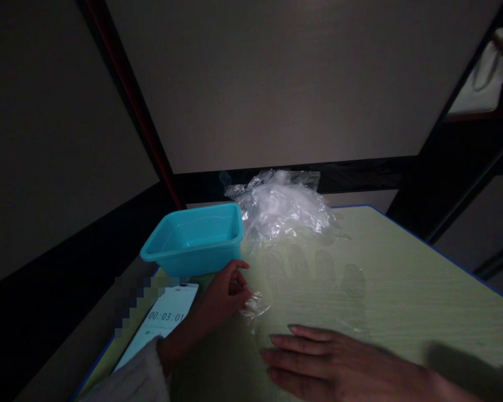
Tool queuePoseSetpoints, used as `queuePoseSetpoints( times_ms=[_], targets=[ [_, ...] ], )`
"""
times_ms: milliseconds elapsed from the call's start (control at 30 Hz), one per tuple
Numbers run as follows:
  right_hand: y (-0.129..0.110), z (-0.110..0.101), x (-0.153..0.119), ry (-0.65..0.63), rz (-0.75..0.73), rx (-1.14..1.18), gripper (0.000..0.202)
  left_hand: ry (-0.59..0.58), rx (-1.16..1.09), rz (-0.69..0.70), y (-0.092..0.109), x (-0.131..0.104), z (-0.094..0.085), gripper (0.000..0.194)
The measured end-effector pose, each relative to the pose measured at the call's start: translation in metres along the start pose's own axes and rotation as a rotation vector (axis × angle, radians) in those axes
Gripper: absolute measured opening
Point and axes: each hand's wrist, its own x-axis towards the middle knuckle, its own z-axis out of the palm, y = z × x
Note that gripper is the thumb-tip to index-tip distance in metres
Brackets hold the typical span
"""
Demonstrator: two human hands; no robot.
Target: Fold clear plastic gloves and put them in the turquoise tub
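Observation:
A clear plastic glove [314, 279] lies flat on the pale green table [423, 268], fingers pointing away from me. My left hand [222, 296] pinches the glove's crumpled cuff end [255, 306] near the table's left side. My right hand [331, 357] rests flat, fingers together, pressing on the glove's near edge. A heap of more clear plastic gloves [280, 204] sits at the far edge of the table.
A turquoise plastic tub [195, 237] stands at the table's far left corner. A phone [163, 321] showing a timer lies by my left wrist. The table has a blue rim, and dark frame bars rise behind it.

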Motion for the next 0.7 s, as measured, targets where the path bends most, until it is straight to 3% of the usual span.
queuePoseSetpoints(
  times_ms=[433,700],
  targets=[
    [0.0083,0.0087,-0.0056,0.009,-0.039,0.130,0.048,0.096,0.066,0.039,0.0039,-0.0006,-0.0035,0.032],
    [0.0007,0.0007,-0.0022,0.026,-0.028,0.054,0.044,0.149,0.083,0.059,0.0056,0.0003,-0.0048,0.029]
  ],
)
